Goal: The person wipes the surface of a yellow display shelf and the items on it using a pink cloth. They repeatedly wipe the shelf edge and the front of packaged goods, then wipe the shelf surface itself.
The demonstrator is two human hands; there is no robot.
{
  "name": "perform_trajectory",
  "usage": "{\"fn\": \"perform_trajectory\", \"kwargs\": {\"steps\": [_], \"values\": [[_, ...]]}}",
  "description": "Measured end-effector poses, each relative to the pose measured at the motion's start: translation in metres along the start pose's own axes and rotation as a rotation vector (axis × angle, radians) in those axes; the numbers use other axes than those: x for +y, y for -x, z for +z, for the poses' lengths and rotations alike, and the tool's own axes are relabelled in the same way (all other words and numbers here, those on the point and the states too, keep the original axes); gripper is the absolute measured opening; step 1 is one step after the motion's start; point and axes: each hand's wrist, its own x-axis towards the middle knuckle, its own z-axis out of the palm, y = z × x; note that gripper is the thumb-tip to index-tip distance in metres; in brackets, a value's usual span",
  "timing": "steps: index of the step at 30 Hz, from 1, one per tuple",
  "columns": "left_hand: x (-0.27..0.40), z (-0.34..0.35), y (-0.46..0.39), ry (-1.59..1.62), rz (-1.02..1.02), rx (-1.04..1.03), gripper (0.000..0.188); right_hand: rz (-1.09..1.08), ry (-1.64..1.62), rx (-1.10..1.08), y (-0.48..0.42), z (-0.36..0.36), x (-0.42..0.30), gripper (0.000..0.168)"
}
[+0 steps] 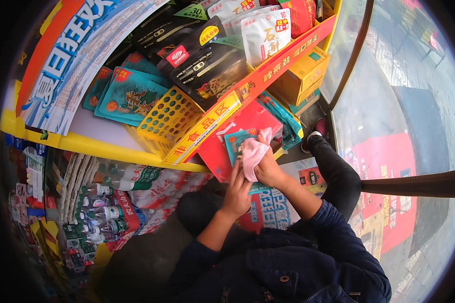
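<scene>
My right hand [270, 170] grips a pink cloth [254, 153], which lies bunched against a teal packet [233, 142]. The packet's lower end is at my left hand [236, 195], whose fingers hold it; cloth and fingers hide part of its printed front. Behind the packet is a red box [215, 161], below the display's front strip. More teal packets [278, 119] stand upright to the right of the red box. Part of another teal item [258, 188] shows beneath my hands.
Above is a yellow-edged display [110, 145] with black pouches [201, 57], white pouches [265, 34], teal packets [131, 96] and a perforated yellow basket [170, 117]. Yellow cartons [299, 75] stand under it. Bottled-water packs [110, 214] are at left, a framed glass door [409, 185] at right.
</scene>
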Motion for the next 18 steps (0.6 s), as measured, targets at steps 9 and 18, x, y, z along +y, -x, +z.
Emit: {"fn": "perform_trajectory", "kwargs": {"steps": [9,18], "values": [[0.045,-0.044,-0.008,0.821,-0.131,0.346,0.100,0.474,-0.875,0.269,0.020,-0.027,-0.012,0.031],[0.042,0.003,-0.016,1.673,-0.558,0.367,0.065,-0.098,0.100,0.174,0.006,-0.023,-0.089,0.075]]}}
